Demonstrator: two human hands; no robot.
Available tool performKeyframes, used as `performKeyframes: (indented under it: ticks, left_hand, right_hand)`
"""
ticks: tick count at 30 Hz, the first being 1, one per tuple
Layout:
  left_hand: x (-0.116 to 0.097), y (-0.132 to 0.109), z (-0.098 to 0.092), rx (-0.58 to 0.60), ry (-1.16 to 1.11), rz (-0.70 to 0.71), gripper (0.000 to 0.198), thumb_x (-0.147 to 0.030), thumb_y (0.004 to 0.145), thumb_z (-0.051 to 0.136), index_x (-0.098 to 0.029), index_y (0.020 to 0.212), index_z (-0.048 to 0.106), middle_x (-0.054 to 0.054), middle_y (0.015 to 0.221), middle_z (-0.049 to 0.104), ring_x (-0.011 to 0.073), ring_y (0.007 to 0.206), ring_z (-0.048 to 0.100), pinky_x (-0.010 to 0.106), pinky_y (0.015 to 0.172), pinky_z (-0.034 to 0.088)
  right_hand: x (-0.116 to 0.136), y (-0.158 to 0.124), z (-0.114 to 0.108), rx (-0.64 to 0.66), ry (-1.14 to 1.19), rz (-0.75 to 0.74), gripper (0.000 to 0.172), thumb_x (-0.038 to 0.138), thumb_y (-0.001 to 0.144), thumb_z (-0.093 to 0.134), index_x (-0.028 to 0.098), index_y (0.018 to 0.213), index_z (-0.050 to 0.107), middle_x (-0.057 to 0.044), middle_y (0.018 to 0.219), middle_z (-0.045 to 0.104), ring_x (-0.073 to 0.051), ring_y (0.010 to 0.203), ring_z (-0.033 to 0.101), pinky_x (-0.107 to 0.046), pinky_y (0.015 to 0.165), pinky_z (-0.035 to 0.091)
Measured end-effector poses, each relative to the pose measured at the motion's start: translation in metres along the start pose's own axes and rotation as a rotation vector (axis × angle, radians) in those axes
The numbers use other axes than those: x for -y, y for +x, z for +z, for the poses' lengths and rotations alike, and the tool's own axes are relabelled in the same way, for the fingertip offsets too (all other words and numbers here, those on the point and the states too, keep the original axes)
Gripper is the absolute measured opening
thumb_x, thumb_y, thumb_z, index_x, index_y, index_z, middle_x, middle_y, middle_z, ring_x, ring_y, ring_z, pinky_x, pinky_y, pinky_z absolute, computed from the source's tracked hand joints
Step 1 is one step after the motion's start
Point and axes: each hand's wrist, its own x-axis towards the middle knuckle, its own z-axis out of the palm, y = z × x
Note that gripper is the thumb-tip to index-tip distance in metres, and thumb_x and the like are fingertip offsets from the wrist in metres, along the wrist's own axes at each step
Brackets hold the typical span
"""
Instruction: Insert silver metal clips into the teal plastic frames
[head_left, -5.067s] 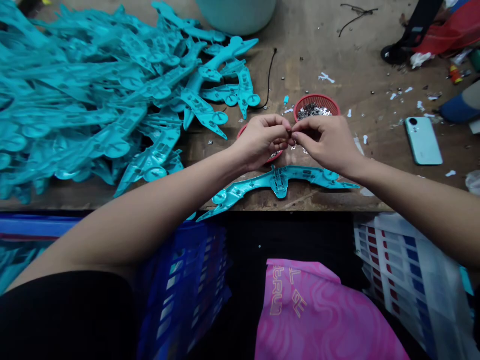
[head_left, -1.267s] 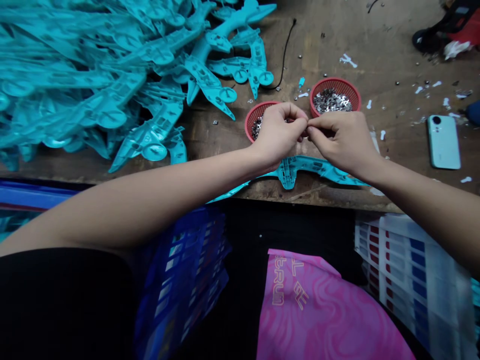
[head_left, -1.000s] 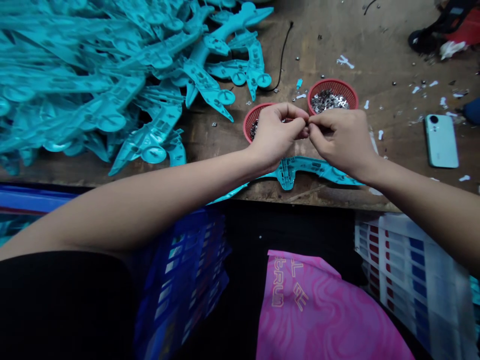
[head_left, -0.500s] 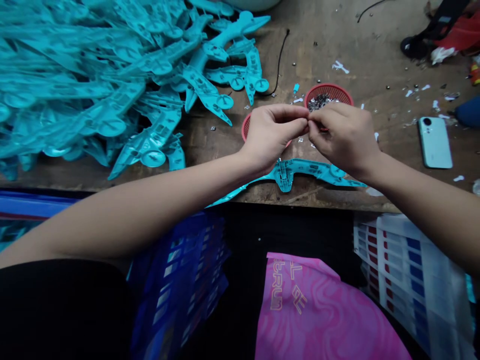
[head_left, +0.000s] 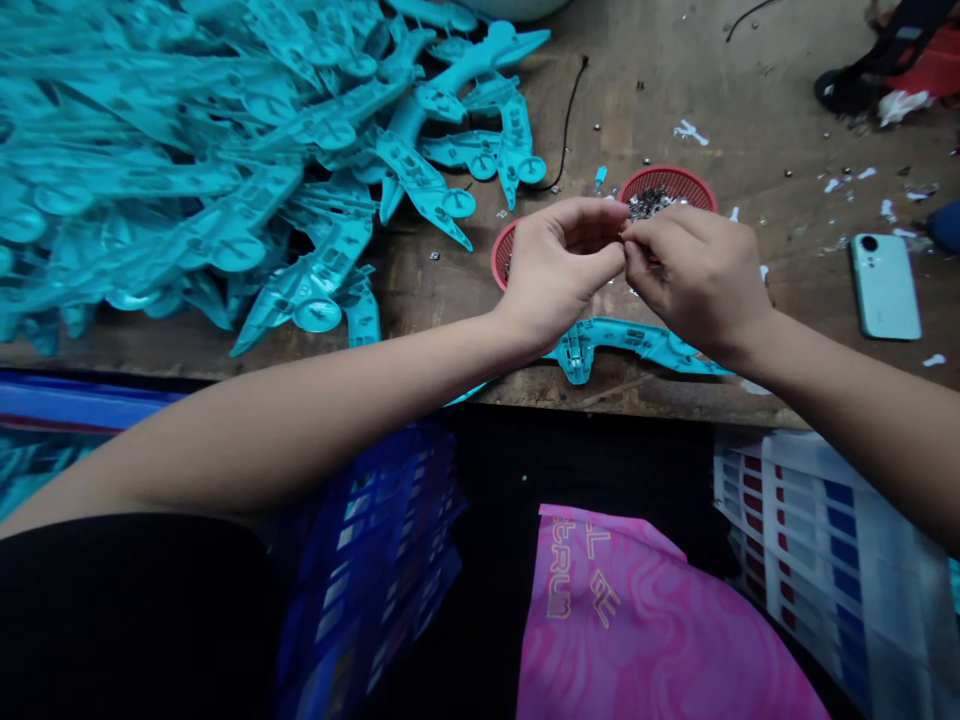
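Observation:
Fingertips of my left hand (head_left: 559, 265) and my right hand (head_left: 694, 270) meet in a pinch above the table. Whatever lies between them is too small to make out. Just behind my right hand stands a red basket (head_left: 667, 178) with small metal pieces (head_left: 649, 202) in it. A second red basket (head_left: 501, 255) is mostly hidden by my left hand. Below both hands, a curved turquoise plastic part (head_left: 637, 338) lies near the table's front edge, its left portion covered by my left wrist.
A large heap of turquoise plastic parts (head_left: 187, 170) covers the table's left side. A light phone (head_left: 885, 287) lies at the right among scattered small bits. Below the table edge are a blue crate (head_left: 367, 560) and a white crate (head_left: 810, 530). A black cord (head_left: 574, 110) lies behind.
The index finger and thumb of my left hand have spread slightly apart. The whole view has shifted a little, so things appear somewhat further right.

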Motion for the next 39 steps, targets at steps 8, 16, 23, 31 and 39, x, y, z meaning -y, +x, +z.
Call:
performKeyframes:
  ticks: [8, 16, 23, 31, 39]
  left_hand:
    - [0.002, 0.002, 0.003, 0.000, 0.002, -0.009, 0.027, -0.017, 0.094, 0.099, -0.022, 0.117, 0.085, 0.004, 0.123, 0.092, 0.0385, 0.149, 0.090, 0.058, 0.126, 0.078]
    - [-0.003, 0.003, 0.006, -0.018, -0.059, -0.040, 0.032, -0.003, 0.087, 0.095, -0.022, 0.110, 0.084, 0.005, 0.118, 0.093, 0.0387, 0.148, 0.090, 0.062, 0.133, 0.074]
    - [-0.004, 0.000, 0.007, -0.009, -0.097, -0.065, 0.030, -0.005, 0.086, 0.095, -0.022, 0.109, 0.085, 0.004, 0.116, 0.095, 0.0363, 0.143, 0.091, 0.058, 0.131, 0.075]
    - [-0.009, -0.002, 0.012, -0.032, -0.068, -0.106, 0.029, -0.002, 0.089, 0.093, -0.019, 0.111, 0.086, 0.007, 0.115, 0.095, 0.0313, 0.131, 0.093, 0.049, 0.122, 0.078]
    - [-0.006, -0.002, 0.010, -0.016, -0.054, -0.129, 0.022, -0.008, 0.091, 0.096, -0.020, 0.108, 0.090, 0.006, 0.114, 0.096, 0.0281, 0.125, 0.094, 0.045, 0.119, 0.079]
  right_hand:
    - [-0.003, -0.003, 0.003, 0.010, 0.024, 0.027, 0.055, 0.048, 0.140, 0.038, 0.023, 0.137, 0.087, -0.017, 0.122, 0.085, -0.036, 0.118, 0.080, -0.052, 0.105, 0.063]
    - [0.002, -0.003, 0.001, 0.012, -0.044, 0.021, 0.056, 0.046, 0.140, 0.036, 0.020, 0.137, 0.085, -0.019, 0.119, 0.084, -0.035, 0.115, 0.079, -0.049, 0.102, 0.061]
    - [0.009, 0.000, -0.001, -0.013, -0.200, -0.037, 0.064, 0.041, 0.141, 0.030, 0.018, 0.126, 0.088, -0.015, 0.110, 0.085, -0.027, 0.093, 0.073, -0.043, 0.081, 0.046]
    - [0.005, -0.002, 0.003, -0.047, -0.155, -0.022, 0.060, 0.043, 0.139, 0.037, 0.019, 0.120, 0.088, -0.015, 0.107, 0.084, -0.028, 0.089, 0.072, -0.044, 0.078, 0.045]
    - [-0.001, -0.001, 0.007, -0.011, -0.119, 0.029, 0.049, 0.044, 0.137, 0.045, 0.020, 0.121, 0.085, -0.018, 0.114, 0.085, -0.029, 0.095, 0.075, -0.043, 0.080, 0.049]
